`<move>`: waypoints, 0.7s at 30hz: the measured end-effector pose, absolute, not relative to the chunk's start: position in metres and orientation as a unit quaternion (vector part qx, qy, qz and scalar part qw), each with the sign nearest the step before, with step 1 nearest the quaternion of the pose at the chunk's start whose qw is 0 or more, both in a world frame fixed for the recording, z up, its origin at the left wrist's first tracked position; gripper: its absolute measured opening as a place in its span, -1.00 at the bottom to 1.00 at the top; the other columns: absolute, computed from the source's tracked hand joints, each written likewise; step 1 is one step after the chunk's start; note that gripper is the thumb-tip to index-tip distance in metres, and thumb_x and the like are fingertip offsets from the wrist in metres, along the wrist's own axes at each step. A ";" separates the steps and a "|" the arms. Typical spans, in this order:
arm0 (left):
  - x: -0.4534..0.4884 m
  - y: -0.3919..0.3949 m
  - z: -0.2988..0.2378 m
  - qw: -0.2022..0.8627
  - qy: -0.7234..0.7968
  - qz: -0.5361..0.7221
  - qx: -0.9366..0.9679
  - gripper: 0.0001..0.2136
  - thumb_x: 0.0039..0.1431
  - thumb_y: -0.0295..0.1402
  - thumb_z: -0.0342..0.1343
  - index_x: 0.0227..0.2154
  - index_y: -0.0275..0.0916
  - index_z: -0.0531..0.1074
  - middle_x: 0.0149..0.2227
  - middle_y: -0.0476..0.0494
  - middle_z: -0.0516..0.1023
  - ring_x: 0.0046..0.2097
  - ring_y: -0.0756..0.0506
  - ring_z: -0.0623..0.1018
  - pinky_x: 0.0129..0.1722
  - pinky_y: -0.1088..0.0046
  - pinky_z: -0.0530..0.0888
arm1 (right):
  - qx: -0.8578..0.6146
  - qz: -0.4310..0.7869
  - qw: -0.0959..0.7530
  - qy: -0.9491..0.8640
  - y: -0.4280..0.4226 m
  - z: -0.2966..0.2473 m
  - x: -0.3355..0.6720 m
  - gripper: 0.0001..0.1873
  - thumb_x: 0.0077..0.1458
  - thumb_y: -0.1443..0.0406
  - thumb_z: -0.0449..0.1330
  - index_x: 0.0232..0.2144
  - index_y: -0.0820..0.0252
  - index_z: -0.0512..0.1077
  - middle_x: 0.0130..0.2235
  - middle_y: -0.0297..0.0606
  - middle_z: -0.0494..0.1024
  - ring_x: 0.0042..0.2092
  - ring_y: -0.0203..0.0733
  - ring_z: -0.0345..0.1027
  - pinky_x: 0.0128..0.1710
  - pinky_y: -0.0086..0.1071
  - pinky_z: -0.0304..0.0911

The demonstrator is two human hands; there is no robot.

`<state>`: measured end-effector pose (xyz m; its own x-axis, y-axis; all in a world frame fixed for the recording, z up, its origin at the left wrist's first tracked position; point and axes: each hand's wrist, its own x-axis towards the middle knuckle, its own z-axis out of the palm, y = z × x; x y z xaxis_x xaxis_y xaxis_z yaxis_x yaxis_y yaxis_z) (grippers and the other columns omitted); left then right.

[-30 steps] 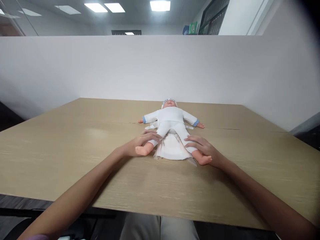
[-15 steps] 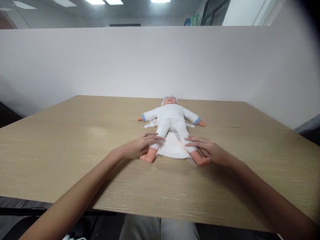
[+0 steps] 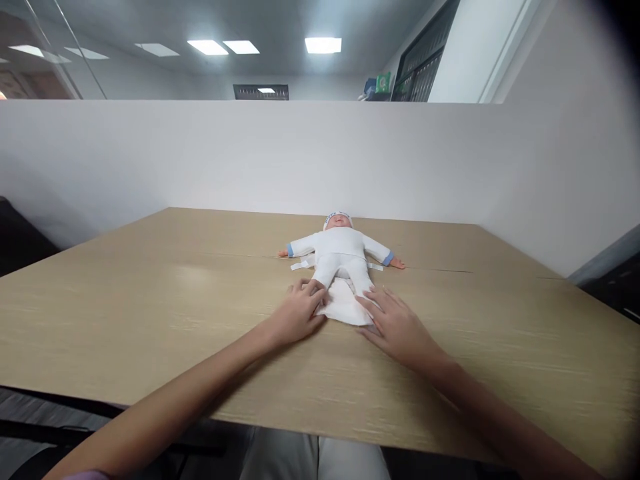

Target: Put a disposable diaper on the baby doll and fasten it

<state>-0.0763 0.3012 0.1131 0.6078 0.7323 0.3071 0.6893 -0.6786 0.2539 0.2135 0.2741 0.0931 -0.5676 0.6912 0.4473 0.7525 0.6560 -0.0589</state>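
Note:
A baby doll (image 3: 341, 248) in a white suit and cap lies on its back on the wooden table (image 3: 150, 300), head away from me and arms spread. Under its hips and legs lies a white diaper (image 3: 344, 308), spread flat. My left hand (image 3: 300, 310) is curled round the doll's leg on the left and hides the foot. My right hand (image 3: 395, 323) lies over the leg on the right, fingers closed around it, and that foot is hidden too. Both hands rest low on the tabletop.
A white partition wall (image 3: 200, 160) runs along the table's far edge and right side. The table's near edge (image 3: 320, 427) lies just above my lap. White diaper tabs (image 3: 300, 265) stick out beside the doll's waist.
The doll's legs have come closer together, and my hands have slid over both feet, which showed before. The camera has tilted upward.

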 end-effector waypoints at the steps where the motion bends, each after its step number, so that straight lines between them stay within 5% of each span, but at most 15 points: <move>1: -0.075 0.303 0.115 0.051 0.398 0.202 0.894 -0.84 0.33 -0.31 0.08 -0.08 -0.16 0.46 0.10 -0.26 0.49 0.12 -0.34 0.39 0.13 0.01 0.38 | -0.414 -0.087 0.227 -0.877 0.275 0.091 0.211 -0.55 0.35 0.21 0.16 0.24 0.12 0.42 0.27 0.06 0.49 0.31 0.22 0.33 0.35 0.24 0.18; 4: -0.074 0.312 0.128 0.073 0.417 0.225 0.877 -0.85 0.36 -0.27 0.05 -0.17 -0.15 0.50 -0.10 -0.22 0.59 -0.01 -0.31 0.47 0.03 0.08 0.41 | -0.439 -0.083 0.230 -0.864 0.287 0.098 0.212 -0.63 0.32 0.43 0.03 0.04 0.10 0.51 0.06 -0.04 0.62 0.10 0.11 0.50 0.18 0.07 0.37; 8: -0.068 0.339 0.159 0.132 0.459 0.274 0.835 -0.80 0.36 -0.22 0.03 -0.23 -0.14 0.54 -0.31 -0.12 0.59 -0.23 -0.21 0.53 -0.13 0.23 0.43 | -0.489 0.001 0.265 -0.831 0.323 0.127 0.214 -0.72 0.38 0.32 -0.04 -0.16 0.09 0.48 -0.18 -0.14 0.61 -0.19 -0.02 0.50 -0.14 -0.17 0.42; 12: -0.060 0.388 0.180 0.146 0.457 0.328 0.814 -0.72 0.32 -0.11 0.06 -0.19 -0.16 0.55 -0.15 -0.15 0.59 -0.05 -0.26 0.55 0.04 0.19 0.43 | -0.475 0.054 0.370 -0.796 0.382 0.144 0.211 -0.70 0.37 0.18 -0.01 -0.13 0.14 0.49 0.00 -0.03 0.55 0.03 0.07 0.43 0.10 -0.09 0.31; 15: -0.054 0.434 0.179 0.258 0.467 0.361 0.765 -0.61 0.26 -0.02 0.12 -0.04 -0.19 0.54 0.01 -0.21 0.59 0.12 -0.33 0.50 0.19 0.16 0.37 | -0.490 0.165 0.400 -0.756 0.431 0.140 0.210 -0.65 0.33 0.08 0.06 -0.11 0.14 0.53 0.00 -0.09 0.61 0.04 0.09 0.44 0.18 -0.04 0.28; 21: -0.046 0.493 0.144 0.450 0.460 0.358 0.677 -0.41 0.20 0.06 0.17 0.14 -0.25 0.46 0.13 -0.30 0.58 0.10 -0.29 0.55 0.09 0.22 0.46 | -0.497 0.289 0.409 -0.709 0.494 0.109 0.215 -0.54 0.29 0.02 0.06 -0.01 0.12 0.58 0.03 -0.21 0.68 0.09 0.03 0.48 0.20 -0.04 0.34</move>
<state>-0.0465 0.4929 0.1437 0.3206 0.9446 0.0697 0.3011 -0.1714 0.9381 0.2154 0.4937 0.1086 -0.1717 0.9404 0.2936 0.4679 0.3401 -0.8158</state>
